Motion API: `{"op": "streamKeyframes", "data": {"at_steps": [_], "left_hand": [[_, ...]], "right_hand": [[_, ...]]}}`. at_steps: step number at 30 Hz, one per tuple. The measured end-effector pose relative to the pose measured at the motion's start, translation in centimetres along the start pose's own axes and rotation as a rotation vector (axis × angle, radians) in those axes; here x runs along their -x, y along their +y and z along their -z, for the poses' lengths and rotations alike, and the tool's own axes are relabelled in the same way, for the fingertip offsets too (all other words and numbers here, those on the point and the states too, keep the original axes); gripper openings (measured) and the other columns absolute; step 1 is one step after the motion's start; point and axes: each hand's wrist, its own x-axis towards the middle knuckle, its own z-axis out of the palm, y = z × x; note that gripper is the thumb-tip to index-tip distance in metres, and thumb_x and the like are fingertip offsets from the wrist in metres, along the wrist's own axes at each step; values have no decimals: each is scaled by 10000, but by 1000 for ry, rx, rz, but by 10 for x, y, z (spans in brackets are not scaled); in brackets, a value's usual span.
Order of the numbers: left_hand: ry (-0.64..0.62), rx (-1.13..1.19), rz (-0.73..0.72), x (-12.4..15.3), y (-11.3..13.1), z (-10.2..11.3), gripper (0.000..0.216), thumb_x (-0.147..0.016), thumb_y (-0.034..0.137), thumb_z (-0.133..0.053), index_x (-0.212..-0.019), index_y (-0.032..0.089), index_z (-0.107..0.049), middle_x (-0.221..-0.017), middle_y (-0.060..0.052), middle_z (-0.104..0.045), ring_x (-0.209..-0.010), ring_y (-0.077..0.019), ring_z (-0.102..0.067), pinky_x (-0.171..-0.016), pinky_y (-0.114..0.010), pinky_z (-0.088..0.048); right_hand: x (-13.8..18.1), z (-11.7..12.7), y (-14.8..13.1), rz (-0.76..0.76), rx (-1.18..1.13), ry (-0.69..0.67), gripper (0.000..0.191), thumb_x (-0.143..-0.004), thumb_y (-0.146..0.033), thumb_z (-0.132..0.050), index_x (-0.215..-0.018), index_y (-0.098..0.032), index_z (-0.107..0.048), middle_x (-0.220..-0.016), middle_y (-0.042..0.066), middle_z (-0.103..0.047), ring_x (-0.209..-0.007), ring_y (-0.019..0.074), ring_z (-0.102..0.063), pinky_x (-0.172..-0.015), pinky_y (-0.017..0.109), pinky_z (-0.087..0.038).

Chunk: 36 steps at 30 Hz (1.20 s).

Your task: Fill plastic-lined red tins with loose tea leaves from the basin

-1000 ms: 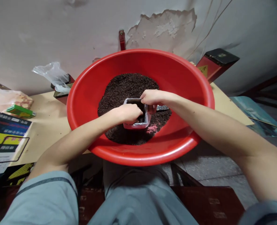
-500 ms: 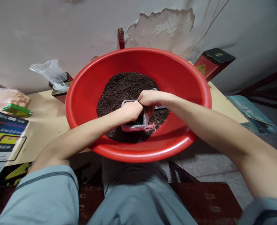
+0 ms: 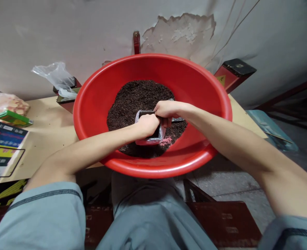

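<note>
A wide red basin (image 3: 153,170) holds a heap of dark, dry, tea-like leaves (image 3: 140,93). Sitting among the leaves is a small box (image 3: 143,142), pinkish-red at its front, with a clear plastic liner (image 3: 157,139) folded over its rim. My left hand (image 3: 148,124) is closed over the box's opening; its fingertips are hidden inside. Against it, at the box's right far corner, my right hand (image 3: 166,110) is closed with thumb and fingers at the liner's edge. A small shiny packet or lid (image 3: 178,119) lies partly behind my right wrist.
Under the basin is a pale tabletop (image 3: 46,121). A tin with a plastic bag (image 3: 62,83) stands left, a red and black tin (image 3: 235,74) right. A green box (image 3: 15,118) and printed packaging (image 3: 2,146) lie far left. The wall (image 3: 91,31) rises close behind.
The view has shifted slightly. My left hand has moved a little to the right and down over the box; my right hand keeps its place at the corner.
</note>
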Motion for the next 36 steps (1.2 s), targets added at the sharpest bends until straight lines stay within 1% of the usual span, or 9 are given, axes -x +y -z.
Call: {"op": "streamKeyframes", "data": {"at_steps": [4,7,9,12,15,20,25,30,36], "left_hand": [[6,12,16,0,3,-1,400,-1031,57,-418,-1220,91,-769,-1273,-167,-784,-1123,-265,-779,-915,-300,-591],[-108,-102,-133,3,-3,14,307,-925,53,-599,-1141,98,-813,-1168,-163,-814,-1045,-295,-790,-855,-316,-592],[-105,-47,-274,5,-13,31,267,-852,74,-706,-1059,163,-848,-1029,-101,-840,-935,-262,-796,-827,-303,-584],[151,219,-393,9,-31,55,257,-854,95,-699,-1018,217,-855,-923,-27,-837,-857,-190,-779,-859,-286,-571],[419,422,-361,12,-48,66,225,-895,147,-670,-1039,190,-838,-901,-29,-825,-846,-179,-766,-891,-317,-576],[625,465,-250,13,-67,66,184,-926,181,-657,-1020,161,-814,-953,-52,-819,-914,-201,-752,-949,-352,-574],[599,377,-166,8,-83,65,189,-935,204,-654,-1018,168,-820,-951,-57,-814,-986,-217,-747,-984,-350,-559],[537,281,-95,2,-98,63,215,-905,208,-656,-1021,200,-837,-929,-47,-815,-1019,-221,-737,-967,-331,-544],[536,272,-64,4,-106,68,255,-902,238,-636,-1047,218,-845,-962,-52,-818,-1044,-231,-734,-963,-333,-533]], "right_hand": [[-1,-2,-1,-25,15,14,205,-916,-85,-610,-816,-161,-772,-742,131,-789,-726,259,-801,-727,310,-651],[2,5,2,1,-20,-1,221,-913,-64,-581,-864,-155,-777,-706,110,-780,-691,241,-790,-681,284,-642],[6,15,5,26,-21,-15,258,-919,-47,-541,-855,-151,-767,-674,94,-766,-661,219,-778,-656,263,-629],[13,33,10,32,-3,63,284,-944,-64,-505,-838,-169,-746,-654,67,-752,-635,198,-765,-639,251,-615],[15,38,10,-12,29,156,247,-948,-88,-533,-831,-195,-723,-680,55,-757,-620,195,-752,-622,260,-606],[18,28,1,-38,54,99,211,-946,-109,-561,-836,-203,-714,-673,52,-748,-594,204,-735,-633,295,-610],[25,23,6,-97,-41,70,174,-938,-119,-591,-794,-187,-663,-620,52,-717,-499,163,-673,-564,255,-565],[22,22,18,-129,-146,92,122,-917,-119,-571,-896,-183,-673,-553,9,-658,-434,136,-615,-517,226,-527],[10,9,23,-129,-14,28,174,-917,-102,-511,-886,-187,-658,-582,32,-681,-495,167,-650,-537,253,-519]]}}
